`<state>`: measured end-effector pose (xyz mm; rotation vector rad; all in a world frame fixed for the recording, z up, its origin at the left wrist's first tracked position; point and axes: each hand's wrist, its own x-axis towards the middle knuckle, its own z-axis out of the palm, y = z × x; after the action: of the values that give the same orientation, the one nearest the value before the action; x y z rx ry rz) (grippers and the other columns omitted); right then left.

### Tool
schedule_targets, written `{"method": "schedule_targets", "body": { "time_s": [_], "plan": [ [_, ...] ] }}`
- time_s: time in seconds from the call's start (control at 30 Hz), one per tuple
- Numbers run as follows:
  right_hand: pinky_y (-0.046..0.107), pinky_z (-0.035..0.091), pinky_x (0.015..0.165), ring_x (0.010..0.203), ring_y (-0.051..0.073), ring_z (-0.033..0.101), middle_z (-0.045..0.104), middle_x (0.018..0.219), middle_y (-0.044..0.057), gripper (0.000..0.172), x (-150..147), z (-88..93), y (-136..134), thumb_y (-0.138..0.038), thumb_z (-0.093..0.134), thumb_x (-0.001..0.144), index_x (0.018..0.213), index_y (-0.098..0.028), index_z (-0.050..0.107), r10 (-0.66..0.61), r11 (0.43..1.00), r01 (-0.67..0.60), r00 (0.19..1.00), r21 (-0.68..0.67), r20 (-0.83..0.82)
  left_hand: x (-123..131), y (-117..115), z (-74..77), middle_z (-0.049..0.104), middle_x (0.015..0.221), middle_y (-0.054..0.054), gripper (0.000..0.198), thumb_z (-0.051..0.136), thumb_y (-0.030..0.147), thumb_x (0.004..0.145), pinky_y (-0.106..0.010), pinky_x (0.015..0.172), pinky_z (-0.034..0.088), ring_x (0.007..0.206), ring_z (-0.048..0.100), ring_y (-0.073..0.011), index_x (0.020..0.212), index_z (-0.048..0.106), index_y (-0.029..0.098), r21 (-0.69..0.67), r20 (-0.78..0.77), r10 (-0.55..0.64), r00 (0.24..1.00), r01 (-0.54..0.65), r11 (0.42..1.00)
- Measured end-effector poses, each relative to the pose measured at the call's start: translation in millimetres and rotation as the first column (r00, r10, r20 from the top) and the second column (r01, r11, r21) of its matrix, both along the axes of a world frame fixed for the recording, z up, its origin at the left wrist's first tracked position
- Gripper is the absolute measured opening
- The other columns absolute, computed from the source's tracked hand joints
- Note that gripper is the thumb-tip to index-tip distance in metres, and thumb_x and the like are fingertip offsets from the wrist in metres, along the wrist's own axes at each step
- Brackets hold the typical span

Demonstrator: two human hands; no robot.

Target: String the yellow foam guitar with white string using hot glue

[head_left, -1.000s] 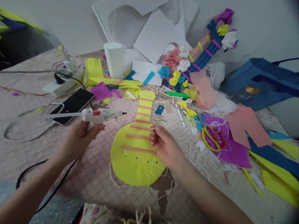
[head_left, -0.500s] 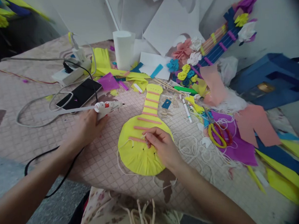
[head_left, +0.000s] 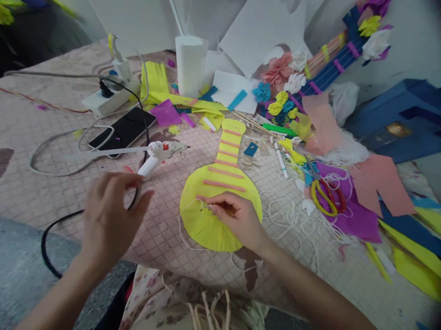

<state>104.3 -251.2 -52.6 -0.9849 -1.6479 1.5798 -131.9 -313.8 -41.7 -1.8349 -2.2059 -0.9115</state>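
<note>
Your left hand (head_left: 113, 215) spread apart by the white plastic glue gun (head_left: 156, 162); your right hand (head_left: 239, 217) pinched together (on what, couldn't tell) over the yellow paper guitar (head_left: 216, 234). White cuplike cylinder (head_left: 191, 68): contents unclear.

Left of centre, the left hand (head_left: 107, 215) curves loosely, thumb (head_left: 142, 206) spread apart; at centre, the right hand (head_left: 241, 218) pinches. Forearms (head_left: 310, 280) angle in from the lower corners.

Dim, even light; edges seemingly blurred.

Yellow guitar (head_left: 225, 179), phone (head_left: 127, 129) on table (head_left: 159, 241)
</note>
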Motion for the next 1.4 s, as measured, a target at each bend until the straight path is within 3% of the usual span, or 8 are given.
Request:
{"method": "schedule_targets", "body": {
  "time_s": [0.1, 0.2, 0.33, 0.47, 0.8, 1.13, 1.4],
  "plan": [
    [0.04, 0.05, 0.092, 0.105, 0.022, 0.066, 0.072, 0.106, 0.006, 0.009, -0.8, 1.3, -0.7, -0.022, 0.062, 0.084, 0.09, -0.023, 0.068, -0.011, 1.0, 0.011, 1.0, -0.002, -0.014, 23.6, -0.8, -4.2, 0.061, 0.094, -0.005, 0.01, 0.055, 0.025, 0.088, -0.035, 0.083, 0.048, 0.092, 0.058, -0.0212, 0.097, 0.057, 0.02, -0.069, 0.139, -0.337, 0.931, 0.348, 0.935],
    [0.037, 0.051, 0.089, 0.104, 0.021, 0.066, 0.072, 0.1, 0.004, 0.008, -1.4, 0.8, -1.9, -0.021, 0.06, 0.085, 0.09, -0.023, 0.066, -0.016, 1.0, 0.017, 1.0, 0.025, -0.01, 40.4, 9.7, -9.0, 0.06, 0.097, -0.006, 0.011, 0.054, 0.022, 0.088, -0.035, 0.078, 0.048, 0.089, 0.058, -0.0212, 0.098, 0.057, 0.02, -0.168, 0.236, -0.459, 0.857, 0.501, 0.849],
    [0.035, 0.05, 0.083, 0.098, 0.02, 0.066, 0.07, 0.095, 0.004, 0.007, -1.2, -0.5, -3.3, -0.021, 0.058, 0.087, 0.09, -0.022, 0.064, -0.018, 0.991, 0.003, 0.993, 0.134, 0.113, 45.9, 16.8, -9.6, 0.057, 0.092, -0.007, 0.007, 0.054, 0.022, 0.087, -0.036, 0.071, 0.047, 0.08, 0.057, -0.0216, 0.092, 0.055, 0.016, -0.351, 0.186, -0.398, 0.898, 0.439, 0.827],
    [0.034, 0.048, 0.078, 0.091, 0.019, 0.062, 0.066, 0.093, 0.005, 0.011, -1.6, 0.0, -3.8, -0.015, 0.057, 0.086, 0.089, -0.022, 0.065, -0.037, 0.944, -0.04, 0.973, 0.328, 0.226, 43.3, 14.6, -9.2, 0.055, 0.083, -0.005, 0.011, 0.048, 0.021, 0.089, -0.031, 0.063, 0.043, 0.071, 0.055, -0.019, 0.079, 0.05, 0.017, -0.393, 0.17, -0.366, 0.915, 0.403, 0.826],
    [0.031, 0.048, 0.076, 0.09, 0.018, 0.061, 0.063, 0.093, 0.005, 0.017, -6.1, -5.5, -4.6, -0.012, 0.053, 0.087, 0.091, -0.023, 0.064, -0.031, 0.895, -0.095, 0.961, 0.435, 0.273, 36.7, 17.2, -9.9, 0.057, 0.07, -0.001, 0.013, 0.046, 0.023, 0.087, -0.026, 0.053, 0.037, 0.059, 0.052, -0.0141, 0.075, 0.048, 0.019, -0.242, 0.271, -0.37, 0.889, 0.435, 0.868],
    [0.033, 0.049, 0.08, 0.093, 0.018, 0.06, 0.062, 0.094, 0.004, 0.017, -6.9, -7.3, -7.1, -0.011, 0.05, 0.088, 0.09, -0.024, 0.061, -0.043, 0.846, -0.151, 0.937, 0.512, 0.348, 34.5, 18.0, -9.9, 0.058, 0.068, 0.0, 0.011, 0.046, 0.023, 0.086, -0.025, 0.053, 0.037, 0.059, 0.053, -0.0136, 0.077, 0.049, 0.019, -0.246, 0.356, -0.326, 0.876, 0.425, 0.871],
    [0.036, 0.049, 0.084, 0.098, 0.02, 0.06, 0.062, 0.094, 0.006, 0.016, -10.3, -9.0, -8.2, -0.014, 0.047, 0.092, 0.087, -0.023, 0.059, -0.06, 0.762, -0.256, 0.886, 0.595, 0.459, 34.3, 17.9, -10.8, 0.057, 0.066, 0.001, 0.012, 0.048, 0.026, 0.086, -0.025, 0.052, 0.036, 0.057, 0.051, -0.013, 0.077, 0.05, 0.019, -0.251, 0.396, -0.298, 0.869, 0.414, 0.875]
  ]
}}
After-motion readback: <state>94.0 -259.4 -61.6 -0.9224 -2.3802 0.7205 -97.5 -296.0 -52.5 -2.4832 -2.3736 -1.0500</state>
